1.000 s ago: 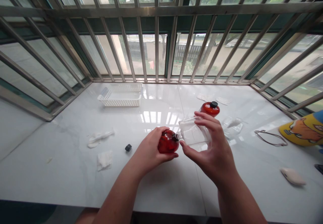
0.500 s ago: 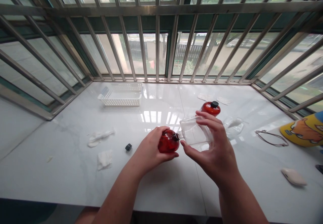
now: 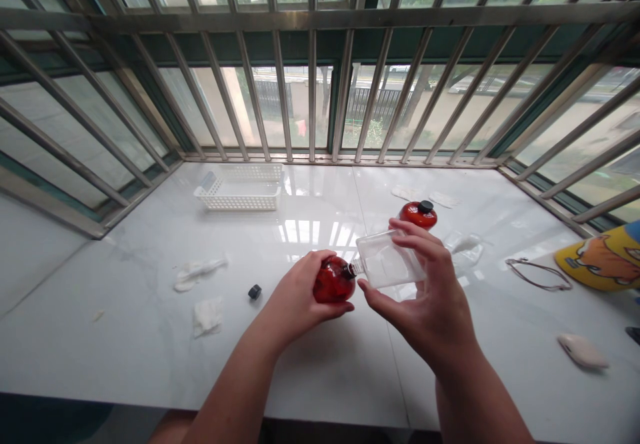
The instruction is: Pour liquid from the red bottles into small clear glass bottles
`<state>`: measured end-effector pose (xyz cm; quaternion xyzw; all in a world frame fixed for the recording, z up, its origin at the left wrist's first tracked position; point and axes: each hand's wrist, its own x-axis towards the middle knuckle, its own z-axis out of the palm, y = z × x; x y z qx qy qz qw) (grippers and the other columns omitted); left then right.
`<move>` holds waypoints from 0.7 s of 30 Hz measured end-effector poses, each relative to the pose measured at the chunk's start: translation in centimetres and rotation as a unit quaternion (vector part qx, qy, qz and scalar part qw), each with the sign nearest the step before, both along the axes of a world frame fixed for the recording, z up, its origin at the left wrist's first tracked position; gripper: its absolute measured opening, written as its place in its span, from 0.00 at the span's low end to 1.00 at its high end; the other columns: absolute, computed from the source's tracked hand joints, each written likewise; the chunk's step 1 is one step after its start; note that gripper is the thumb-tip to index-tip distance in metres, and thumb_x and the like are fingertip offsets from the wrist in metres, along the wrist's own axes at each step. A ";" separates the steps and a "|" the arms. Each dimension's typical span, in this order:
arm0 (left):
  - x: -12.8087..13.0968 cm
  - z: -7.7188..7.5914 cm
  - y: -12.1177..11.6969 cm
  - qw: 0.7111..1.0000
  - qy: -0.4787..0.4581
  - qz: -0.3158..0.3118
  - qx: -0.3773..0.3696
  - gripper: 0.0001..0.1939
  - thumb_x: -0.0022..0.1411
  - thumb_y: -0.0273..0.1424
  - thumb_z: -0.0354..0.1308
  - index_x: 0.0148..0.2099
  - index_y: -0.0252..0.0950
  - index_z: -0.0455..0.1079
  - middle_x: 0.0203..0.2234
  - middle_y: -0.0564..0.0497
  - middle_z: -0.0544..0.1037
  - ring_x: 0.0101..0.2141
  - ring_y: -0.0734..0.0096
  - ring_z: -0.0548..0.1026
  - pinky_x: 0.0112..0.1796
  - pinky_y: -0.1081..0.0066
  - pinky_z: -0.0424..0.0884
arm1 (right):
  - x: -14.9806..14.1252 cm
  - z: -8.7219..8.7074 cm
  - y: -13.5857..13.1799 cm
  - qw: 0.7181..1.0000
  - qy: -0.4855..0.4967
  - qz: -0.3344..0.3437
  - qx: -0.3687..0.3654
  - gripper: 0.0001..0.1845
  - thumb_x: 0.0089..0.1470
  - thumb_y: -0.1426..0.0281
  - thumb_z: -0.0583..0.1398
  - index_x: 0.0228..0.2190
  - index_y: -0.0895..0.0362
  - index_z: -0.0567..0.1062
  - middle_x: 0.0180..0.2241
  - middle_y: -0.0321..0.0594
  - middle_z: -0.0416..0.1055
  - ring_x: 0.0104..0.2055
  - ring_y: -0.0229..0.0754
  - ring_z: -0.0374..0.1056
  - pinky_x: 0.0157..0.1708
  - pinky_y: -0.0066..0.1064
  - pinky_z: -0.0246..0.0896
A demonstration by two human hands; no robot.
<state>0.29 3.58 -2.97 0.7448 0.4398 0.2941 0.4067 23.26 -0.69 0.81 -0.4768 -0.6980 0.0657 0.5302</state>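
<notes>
1. My left hand [image 3: 300, 291] is clamped round the red bottle [image 3: 333, 283], thumb below and fingers over the top; my palm covers its left side.
2. My right hand [image 3: 427, 291] grips the clear bottle [image 3: 385, 261], just right of the red bottle, thumb under and fingertips over it. Its far end is partly lost behind my fingers.
3. The clear bottle's neck points left at the red bottle's dark neck. They meet end to end – whether one sits inside the other, I can't tell. Any liquid inside is hard to make out too.
4. Beyond the red bottle, to the right, stands the capped bottle [image 3: 415, 215], its lower part hidden by my right fingers and the clear bottle.
5. Left of the red bottle lies a small dark cap [image 3: 255, 292]; further left are a crumpled strip [image 3: 197, 274] and a tissue [image 3: 207, 317].
6. The basket [image 3: 243, 202] sits beyond the red bottle, to the left.
7. Well right of the red bottle are crinkled plastic [image 3: 467, 251] – partly behind my hand – then a loop [image 3: 537, 274], a pale object [image 3: 583, 351] and a yellow container [image 3: 597, 262], cut off by the view's edge.
</notes>
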 end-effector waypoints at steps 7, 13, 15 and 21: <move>0.0 0.0 -0.1 1.000 -0.002 0.003 0.002 0.39 0.54 0.39 0.82 0.64 0.49 0.68 0.59 0.48 0.78 0.57 0.51 0.78 0.56 0.56 0.76 | 0.1 0.2 -0.1 1.000 -0.010 -0.004 0.000 0.36 0.56 0.69 0.74 0.61 0.46 0.67 0.67 0.50 0.68 0.71 0.61 0.66 0.67 0.65 0.68; 0.0 0.0 -0.1 1.000 0.002 0.003 -0.003 0.40 0.55 0.40 0.82 0.64 0.49 0.67 0.60 0.49 0.77 0.57 0.52 0.77 0.56 0.56 0.76 | 0.1 0.2 -0.2 1.000 -0.004 0.002 0.008 0.36 0.56 0.70 0.74 0.61 0.46 0.67 0.68 0.49 0.68 0.71 0.60 0.66 0.68 0.63 0.68; 0.0 0.0 -0.1 1.000 0.003 0.002 -0.006 0.40 0.55 0.40 0.82 0.65 0.49 0.67 0.60 0.49 0.77 0.57 0.52 0.77 0.56 0.56 0.76 | 0.1 0.2 -0.2 1.000 -0.004 0.007 0.009 0.37 0.56 0.70 0.74 0.61 0.46 0.67 0.68 0.49 0.68 0.71 0.60 0.66 0.68 0.63 0.68; 0.0 0.1 -0.1 1.000 0.001 0.002 -0.010 0.40 0.55 0.39 0.81 0.65 0.49 0.67 0.61 0.48 0.77 0.57 0.52 0.77 0.57 0.55 0.76 | 0.1 0.2 -0.3 1.000 -0.003 0.023 0.013 0.37 0.57 0.71 0.74 0.62 0.46 0.67 0.68 0.49 0.67 0.71 0.60 0.66 0.69 0.62 0.67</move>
